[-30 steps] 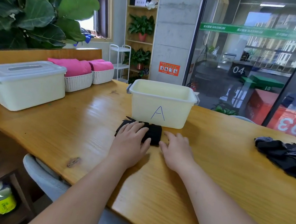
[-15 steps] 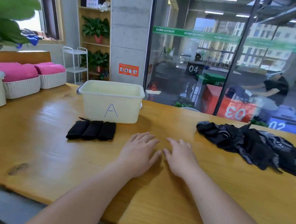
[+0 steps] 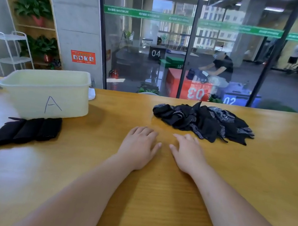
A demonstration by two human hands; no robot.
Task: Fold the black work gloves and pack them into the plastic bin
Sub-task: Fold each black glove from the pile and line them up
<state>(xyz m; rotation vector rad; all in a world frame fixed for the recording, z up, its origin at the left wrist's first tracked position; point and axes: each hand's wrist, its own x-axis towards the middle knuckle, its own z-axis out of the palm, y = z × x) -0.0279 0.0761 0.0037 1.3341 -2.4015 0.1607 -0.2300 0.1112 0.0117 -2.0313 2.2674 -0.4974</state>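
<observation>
Head view: folded black gloves [image 3: 25, 131], long axis near-left to far-right, beside smooth plastic bin [image 3: 44, 93].
Flat, empty, fingers straight: left hand [image 3: 139, 148], right hand [image 3: 188, 153].

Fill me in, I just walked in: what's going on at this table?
A person is partway through packing black work gloves. Both the left hand and the right hand lie flat on the wooden table, holding nothing, just short of the loose glove pile. One folded bundle lies on the table in front of the bin marked A, not yet inside.
</observation>
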